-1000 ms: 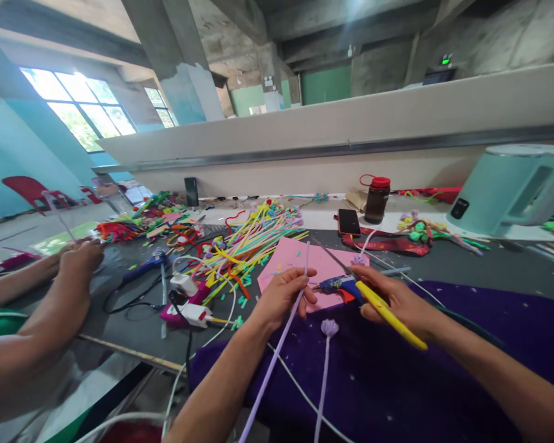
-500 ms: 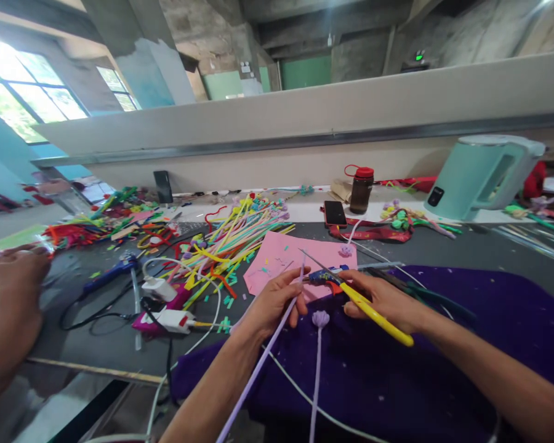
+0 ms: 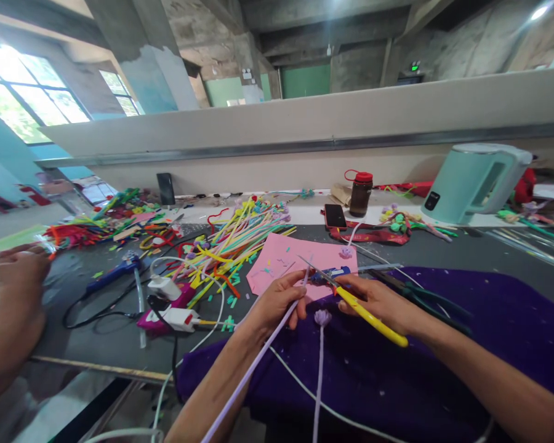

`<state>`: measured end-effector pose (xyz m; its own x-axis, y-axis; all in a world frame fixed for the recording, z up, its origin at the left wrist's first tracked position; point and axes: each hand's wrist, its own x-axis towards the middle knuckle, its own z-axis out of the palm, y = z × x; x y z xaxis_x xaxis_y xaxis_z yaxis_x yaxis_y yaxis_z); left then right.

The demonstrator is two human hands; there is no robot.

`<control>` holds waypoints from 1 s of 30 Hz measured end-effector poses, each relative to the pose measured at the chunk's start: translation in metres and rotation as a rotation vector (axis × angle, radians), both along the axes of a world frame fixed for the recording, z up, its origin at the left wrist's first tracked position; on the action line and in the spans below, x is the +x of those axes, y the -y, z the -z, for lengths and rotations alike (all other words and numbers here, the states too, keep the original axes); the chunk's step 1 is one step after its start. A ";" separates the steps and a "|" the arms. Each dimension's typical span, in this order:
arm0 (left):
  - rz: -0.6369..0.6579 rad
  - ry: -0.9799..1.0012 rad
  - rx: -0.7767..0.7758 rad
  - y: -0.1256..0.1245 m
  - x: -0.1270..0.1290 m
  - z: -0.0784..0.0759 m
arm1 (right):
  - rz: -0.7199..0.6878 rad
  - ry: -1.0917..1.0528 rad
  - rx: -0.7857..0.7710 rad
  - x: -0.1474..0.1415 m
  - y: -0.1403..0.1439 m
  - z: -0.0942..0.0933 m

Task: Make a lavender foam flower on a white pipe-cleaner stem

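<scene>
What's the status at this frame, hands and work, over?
Left hand pinching lilac pipe cleaner. Right hand gripping yellow-handled scissors, blades at the stem tip. Lilac flower stem lies just below.

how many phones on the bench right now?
2. One phone stands upright against the back ledge at left; the other phone lies flat beside the red-capped jar. More may be hidden under the pipe-cleaner pile.

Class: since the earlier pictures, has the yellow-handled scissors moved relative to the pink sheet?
Yes. The yellow-handled scissors, in the right hand, shifted slightly left across the pink sheet.
</scene>
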<state>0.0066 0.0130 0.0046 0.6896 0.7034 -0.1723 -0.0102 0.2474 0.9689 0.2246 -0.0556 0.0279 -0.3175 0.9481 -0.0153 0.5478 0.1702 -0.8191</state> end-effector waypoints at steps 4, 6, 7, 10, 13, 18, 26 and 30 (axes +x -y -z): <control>0.005 -0.021 -0.002 0.001 0.001 -0.001 | -0.012 0.017 0.010 0.001 -0.002 0.004; 0.006 -0.033 0.001 0.001 0.002 0.000 | -0.023 0.040 0.025 0.000 -0.004 0.004; 0.009 -0.043 0.005 0.001 0.002 0.001 | -0.027 0.058 0.035 -0.001 -0.006 0.005; -0.014 -0.139 0.057 -0.002 0.002 0.006 | -0.038 0.130 0.049 -0.005 -0.014 0.004; -0.119 -0.307 0.179 -0.006 0.000 0.012 | -0.032 0.176 0.020 -0.009 -0.026 0.003; -0.190 -0.424 0.264 -0.010 -0.001 0.018 | -0.017 0.181 -0.098 -0.012 -0.040 -0.004; -0.211 -0.576 0.331 -0.010 0.000 0.017 | -0.047 0.236 -0.321 -0.021 -0.052 -0.016; -0.210 -0.617 0.363 -0.011 -0.001 0.020 | -0.060 0.286 -0.316 -0.027 -0.058 -0.014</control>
<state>0.0054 0.0236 -0.0154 0.3875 0.8962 -0.2160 0.5497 -0.0365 0.8346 0.1977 0.0025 0.0419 -0.3128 0.8626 -0.3975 0.7569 -0.0264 -0.6530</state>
